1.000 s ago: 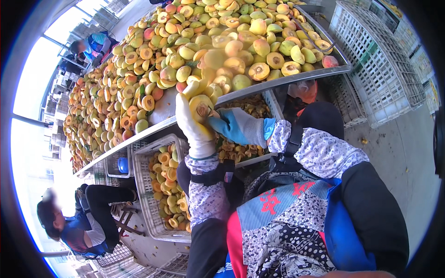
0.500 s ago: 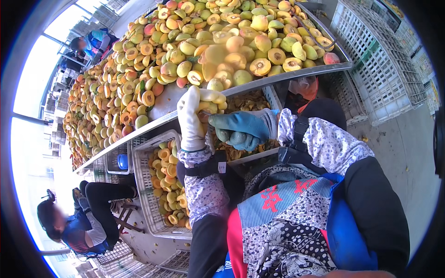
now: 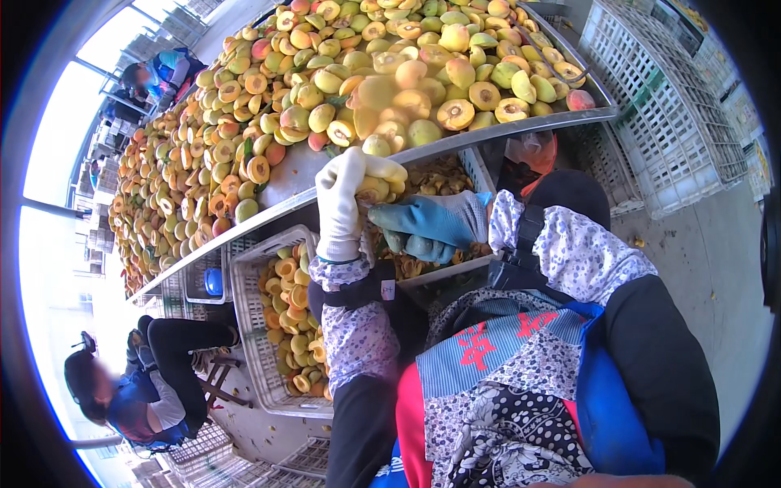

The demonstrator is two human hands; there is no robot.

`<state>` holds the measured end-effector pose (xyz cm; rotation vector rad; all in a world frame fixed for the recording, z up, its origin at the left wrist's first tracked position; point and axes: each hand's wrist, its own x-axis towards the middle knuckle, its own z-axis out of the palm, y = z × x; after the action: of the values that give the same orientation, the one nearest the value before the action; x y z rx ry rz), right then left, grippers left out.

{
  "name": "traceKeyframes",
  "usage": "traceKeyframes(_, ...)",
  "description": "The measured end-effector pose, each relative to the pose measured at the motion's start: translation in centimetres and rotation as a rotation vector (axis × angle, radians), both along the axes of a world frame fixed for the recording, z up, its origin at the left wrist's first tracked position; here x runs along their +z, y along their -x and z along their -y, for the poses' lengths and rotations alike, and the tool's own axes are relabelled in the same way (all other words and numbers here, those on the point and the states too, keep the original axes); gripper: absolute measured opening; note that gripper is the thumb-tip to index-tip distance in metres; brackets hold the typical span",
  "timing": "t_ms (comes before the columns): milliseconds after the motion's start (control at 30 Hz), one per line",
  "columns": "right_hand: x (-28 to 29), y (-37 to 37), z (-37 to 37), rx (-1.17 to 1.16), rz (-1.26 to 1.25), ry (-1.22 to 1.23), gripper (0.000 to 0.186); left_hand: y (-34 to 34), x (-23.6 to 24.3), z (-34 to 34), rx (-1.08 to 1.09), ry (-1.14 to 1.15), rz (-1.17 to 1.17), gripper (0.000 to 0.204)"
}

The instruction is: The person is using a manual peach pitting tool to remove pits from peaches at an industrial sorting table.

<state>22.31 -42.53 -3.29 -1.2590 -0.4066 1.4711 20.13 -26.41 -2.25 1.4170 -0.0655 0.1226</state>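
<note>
Your left hand (image 3: pixel 340 199), in a whitish glove, was closed around a yellow peach piece (image 3: pixel 376 189), the fingers wrapped over its top. Your right hand (image 3: pixel 427 224), in a blue glove, sat just beside it at 4 o'clock with the fingers curled in and the thumb pointing at the fruit; whether it gripped anything, I could not tell. The piece was up in front of you, at the near edge of the metal table (image 3: pixel 290 179).

It was likely light, firm under the skin but easily bruised, and slick wherever flesh lay bare. The rounded skin side would have given you the surest hold, cupped rather than pinched.

Your gloves covered much of the piece, so its cut face and any stone were hard to make out, as was the place where thumb and fruit met. From the fruit, the heaped peach halves (image 3: pixel 236 154) spread from 9 o'clock round to 1, with a blurred patch near 12. At 7 o'clock stood a pale crate (image 3: pixel 250 333) of halves, partly hidden by your sleeve. Scraps (image 3: pixel 439 175) showed at 2 o'clock, but your right hand and the table hid most of their container.
</note>
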Motion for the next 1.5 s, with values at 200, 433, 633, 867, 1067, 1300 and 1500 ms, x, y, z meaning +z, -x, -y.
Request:
traceKeyframes(200,-1.5,0.5,-1.2,-0.112,0.385,0.051,0.059,-1.5,-2.4,-0.1,0.223,0.582,0.065,0.04)
traceKeyframes(433,-4.0,-1.6,0.4,-0.045,1.31,0.302,0.049,3.9,0.9,-8.1,0.741,0.223,0.106,0.046)
traceKeyframes(633,-3.7,-2.2,-0.2,-0.268,1.371,0.259,0.044,5.7,1.2,-12.7,0.936,-0.608,-0.034,0.03)
traceKeyframes(867,-3.2,-2.1,0.1,-0.165,1.355,0.254,0.045,-8.2,-1.6,-7.0,0.363,-1.28,0.359,0.043)
traceKeyframes(1067,-3.8,-2.6,0.8,-0.202,1.368,0.24,0.042,-10.6,-1.8,-5.3,0.308,-1.766,-0.034,0.038)
traceKeyframes(1300,-3.8,-2.2,-0.3,-0.376,1.396,0.104,0.036,-9.2,-3.1,-6.9,0.336,-1.284,-0.077,0.038)
traceKeyframes(1500,-3.6,-3.1,-1.2,-0.697,1.173,-0.182,0.027,-4.4,0.0,-5.2,0.297,-0.317,-0.059,0.035)
